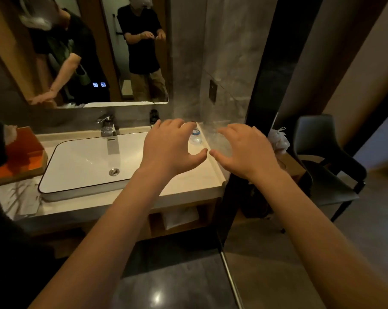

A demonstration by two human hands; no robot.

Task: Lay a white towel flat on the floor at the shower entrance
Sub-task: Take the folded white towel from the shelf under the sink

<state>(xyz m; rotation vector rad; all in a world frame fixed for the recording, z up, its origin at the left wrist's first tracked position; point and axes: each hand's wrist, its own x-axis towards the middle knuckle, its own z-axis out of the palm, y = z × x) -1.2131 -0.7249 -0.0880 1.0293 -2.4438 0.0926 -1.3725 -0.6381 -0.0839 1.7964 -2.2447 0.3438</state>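
A folded white towel (181, 217) lies on the open shelf under the vanity counter, below my arms. My left hand (170, 146) hovers over the right end of the counter, palm down, fingers spread, holding nothing. My right hand (244, 148) is stretched out beside it at the same height, also spread and empty, its thumb tip close to my left thumb. Both hands are well above the towel and apart from it.
A white basin (81, 161) with a chrome tap (108, 128) sits in the counter (188, 188). An orange tissue box (25, 150) stands at the left. A plastic bottle (195, 137) lies near my left hand. A glass panel edge (231, 277) divides the dark floor. A dark chair (326, 157) stands right. Two people show in the mirror (99, 52).
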